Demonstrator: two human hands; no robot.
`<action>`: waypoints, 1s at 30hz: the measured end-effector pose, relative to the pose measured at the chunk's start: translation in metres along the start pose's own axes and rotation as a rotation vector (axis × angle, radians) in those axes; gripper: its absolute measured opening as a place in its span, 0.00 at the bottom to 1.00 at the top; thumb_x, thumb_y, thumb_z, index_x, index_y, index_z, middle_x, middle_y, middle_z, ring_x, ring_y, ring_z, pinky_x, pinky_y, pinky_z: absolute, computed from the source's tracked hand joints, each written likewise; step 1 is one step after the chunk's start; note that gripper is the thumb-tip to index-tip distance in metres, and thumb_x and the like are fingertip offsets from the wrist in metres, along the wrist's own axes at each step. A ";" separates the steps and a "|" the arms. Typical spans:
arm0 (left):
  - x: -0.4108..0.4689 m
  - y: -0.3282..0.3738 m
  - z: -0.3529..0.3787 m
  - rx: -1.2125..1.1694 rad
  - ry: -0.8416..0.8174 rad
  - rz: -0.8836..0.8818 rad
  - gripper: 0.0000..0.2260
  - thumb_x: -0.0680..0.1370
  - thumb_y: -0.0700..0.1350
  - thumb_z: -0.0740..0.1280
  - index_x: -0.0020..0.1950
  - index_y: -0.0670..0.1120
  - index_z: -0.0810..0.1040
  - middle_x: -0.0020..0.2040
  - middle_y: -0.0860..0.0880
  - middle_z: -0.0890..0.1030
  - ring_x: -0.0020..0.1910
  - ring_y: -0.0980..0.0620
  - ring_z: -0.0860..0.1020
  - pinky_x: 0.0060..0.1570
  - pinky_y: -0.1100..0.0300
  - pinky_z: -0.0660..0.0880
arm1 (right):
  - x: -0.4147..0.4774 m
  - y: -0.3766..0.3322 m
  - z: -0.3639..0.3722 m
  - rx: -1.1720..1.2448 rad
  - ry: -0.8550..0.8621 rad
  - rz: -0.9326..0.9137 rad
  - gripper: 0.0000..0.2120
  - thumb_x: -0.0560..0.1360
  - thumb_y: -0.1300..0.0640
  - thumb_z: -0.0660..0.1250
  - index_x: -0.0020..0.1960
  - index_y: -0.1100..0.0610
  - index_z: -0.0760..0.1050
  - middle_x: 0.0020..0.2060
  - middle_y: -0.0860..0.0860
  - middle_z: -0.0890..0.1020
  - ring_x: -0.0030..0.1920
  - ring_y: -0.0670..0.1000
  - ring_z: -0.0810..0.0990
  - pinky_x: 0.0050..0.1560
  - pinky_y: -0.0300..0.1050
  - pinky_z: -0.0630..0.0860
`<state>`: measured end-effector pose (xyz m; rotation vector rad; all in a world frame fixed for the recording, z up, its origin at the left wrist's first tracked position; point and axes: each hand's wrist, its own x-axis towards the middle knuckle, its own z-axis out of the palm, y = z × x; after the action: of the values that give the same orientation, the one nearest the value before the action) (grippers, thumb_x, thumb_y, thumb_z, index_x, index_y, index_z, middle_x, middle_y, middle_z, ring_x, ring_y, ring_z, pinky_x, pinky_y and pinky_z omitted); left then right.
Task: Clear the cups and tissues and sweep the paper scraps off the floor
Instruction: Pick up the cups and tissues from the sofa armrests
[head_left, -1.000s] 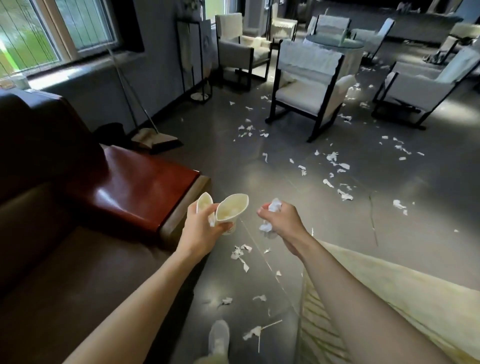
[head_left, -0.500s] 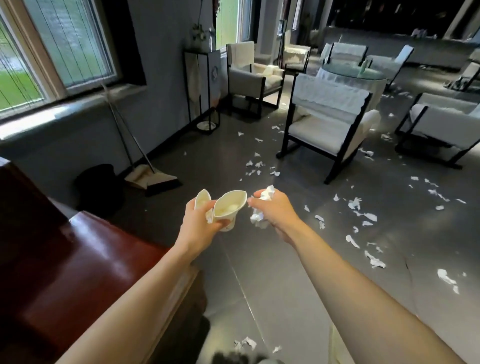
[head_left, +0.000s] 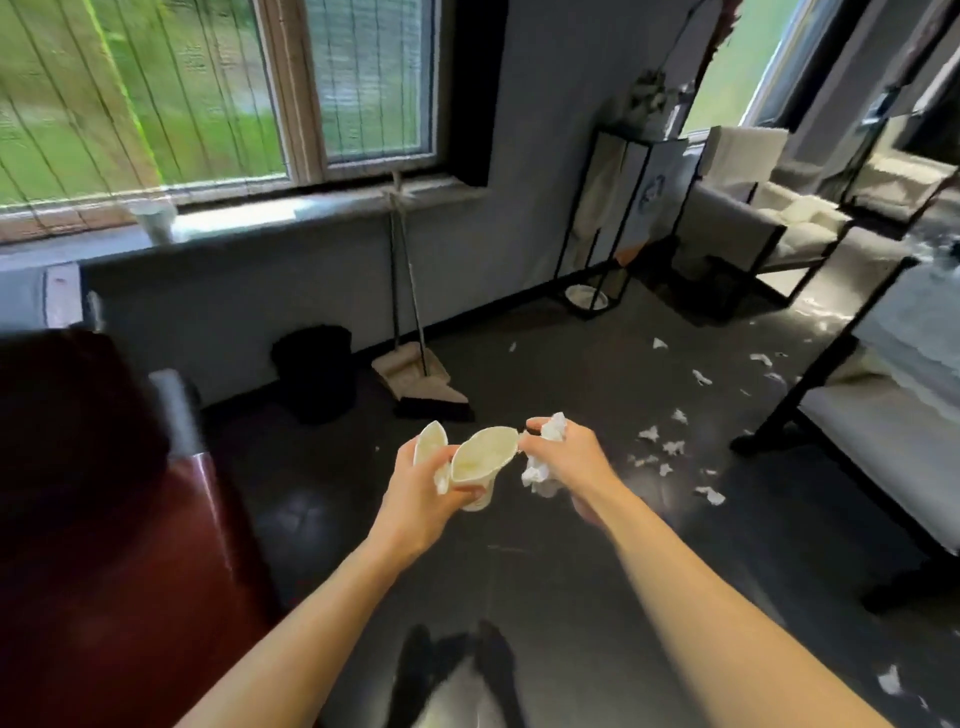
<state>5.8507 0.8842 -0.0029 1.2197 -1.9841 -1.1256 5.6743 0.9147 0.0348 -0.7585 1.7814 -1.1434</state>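
Observation:
My left hand (head_left: 415, 499) grips two squashed white paper cups (head_left: 480, 460) with a bit of tissue tucked between them. My right hand (head_left: 569, 460) holds crumpled white tissues (head_left: 543, 467) just right of the cups, almost touching the nearer cup's rim. Both hands hover above the dark floor. A black waste bin (head_left: 317, 371) stands by the wall ahead on the left. A broom and dustpan (head_left: 418, 376) lean against the wall beside it. White paper scraps (head_left: 670, 447) lie scattered on the floor to the right.
A dark red sofa arm (head_left: 135, 561) fills the left side. A white cup (head_left: 153, 221) sits on the windowsill. A black metal stand (head_left: 608, 223) stands by the wall, and white armchairs (head_left: 878, 410) with black frames stand to the right.
The view has swung left and moved closer to the wall, so the bin and broom are now straight ahead. Both hands keep the same hold on cups and tissues.

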 end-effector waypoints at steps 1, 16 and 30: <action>0.013 -0.009 -0.006 0.010 0.026 -0.031 0.19 0.73 0.47 0.72 0.62 0.55 0.74 0.65 0.55 0.59 0.60 0.59 0.61 0.58 0.65 0.60 | 0.023 -0.008 0.010 -0.027 -0.071 0.006 0.14 0.74 0.62 0.69 0.59 0.57 0.75 0.43 0.55 0.80 0.36 0.52 0.79 0.30 0.41 0.74; 0.340 -0.149 -0.128 -0.061 0.209 -0.166 0.19 0.71 0.41 0.74 0.49 0.64 0.74 0.54 0.57 0.64 0.51 0.68 0.66 0.45 0.76 0.67 | 0.377 -0.119 0.195 -0.330 -0.435 -0.030 0.11 0.74 0.60 0.68 0.56 0.58 0.76 0.44 0.54 0.80 0.36 0.49 0.79 0.28 0.38 0.74; 0.594 -0.313 -0.227 -0.211 0.419 -0.423 0.04 0.69 0.49 0.73 0.39 0.54 0.80 0.38 0.65 0.72 0.38 0.77 0.70 0.37 0.81 0.67 | 0.686 -0.147 0.418 -0.361 -0.683 0.116 0.08 0.73 0.58 0.67 0.51 0.52 0.73 0.38 0.56 0.81 0.28 0.49 0.78 0.24 0.36 0.70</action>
<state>5.9049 0.1922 -0.1458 1.6454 -1.2995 -1.1223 5.7520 0.1226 -0.1480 -1.0845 1.4200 -0.3985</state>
